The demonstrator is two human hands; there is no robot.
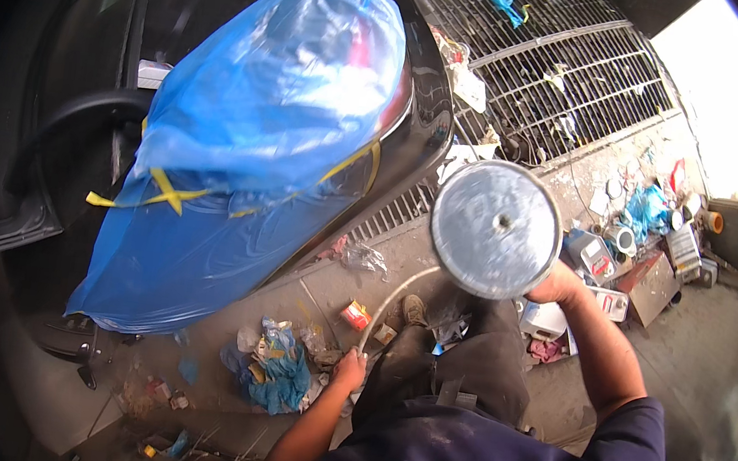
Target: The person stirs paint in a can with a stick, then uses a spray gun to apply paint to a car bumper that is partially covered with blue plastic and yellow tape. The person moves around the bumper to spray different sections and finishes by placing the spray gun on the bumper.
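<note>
In front of me is a round grey metal disc-shaped object point(497, 229), with a small central hole or knob; what lies beneath it is hidden. My right hand point(550, 284) is at its lower right edge, the fingers hidden behind it. A pale thin hose or cord point(395, 297) curves down from near the disc's left side to my left hand point(350, 368), which is closed around its lower end. Up and left, blue plastic sheeting point(267, 100) with yellow tape point(170, 192) covers part of a dark car body point(435, 93).
A metal floor grate point(542, 58) lies beyond the car. Containers, a cardboard box point(649, 286) and crumpled litter cover the floor at right. A heap of blue plastic waste point(279, 375) and an orange-red can point(356, 315) lie near my left hand.
</note>
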